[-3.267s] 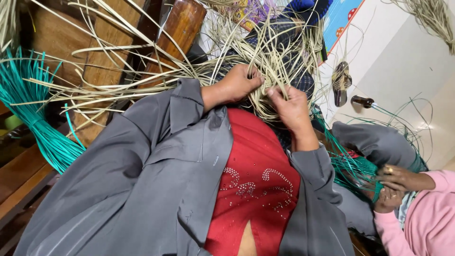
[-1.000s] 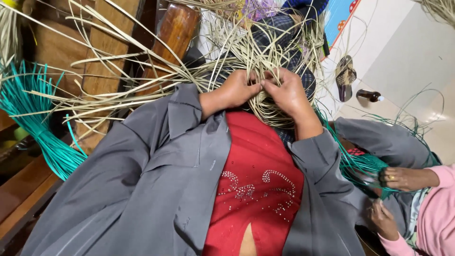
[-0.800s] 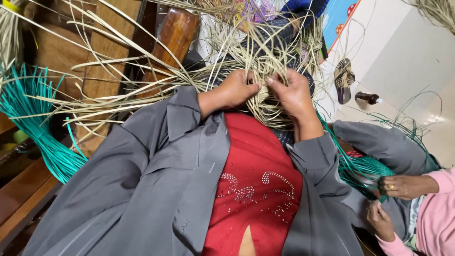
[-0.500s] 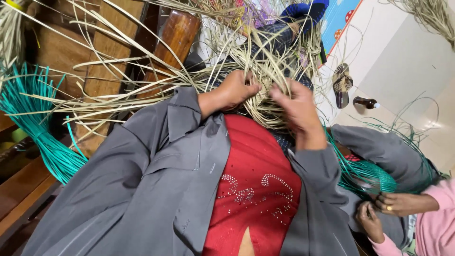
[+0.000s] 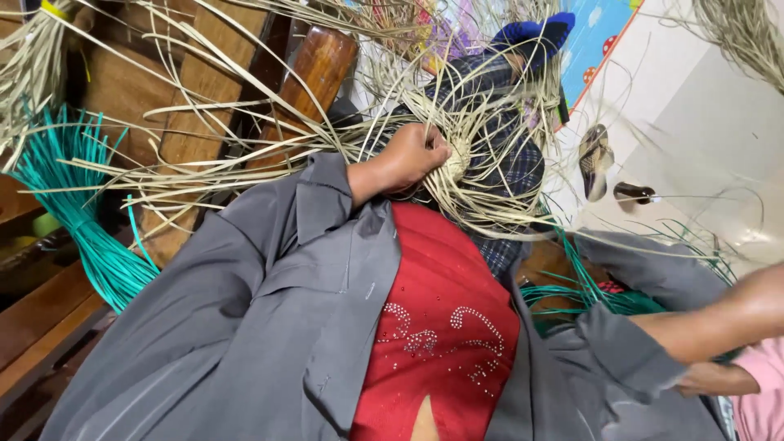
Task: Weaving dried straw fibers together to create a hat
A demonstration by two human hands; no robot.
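My left hand [image 5: 408,155] is shut on the middle of a half-woven round piece of pale straw [image 5: 464,155] that rests on my plaid-covered lap [image 5: 510,163]. Long loose straw strands [image 5: 245,155] fan out from it in all directions. My right forearm [image 5: 727,314], in a grey sleeve, stretches out to the right past a bunch of teal strands [image 5: 588,294]. The right hand itself lies beyond the frame's edge.
A thick bundle of teal strands [image 5: 82,220] lies at the left against wooden furniture [image 5: 314,73]. Two sandals [image 5: 596,155] sit on the pale floor at the right. Another person's hand [image 5: 706,380] with a pink sleeve shows at the lower right.
My right hand has left the woven piece and swung out to the right, out of view. My left hand keeps its hold on the weave.
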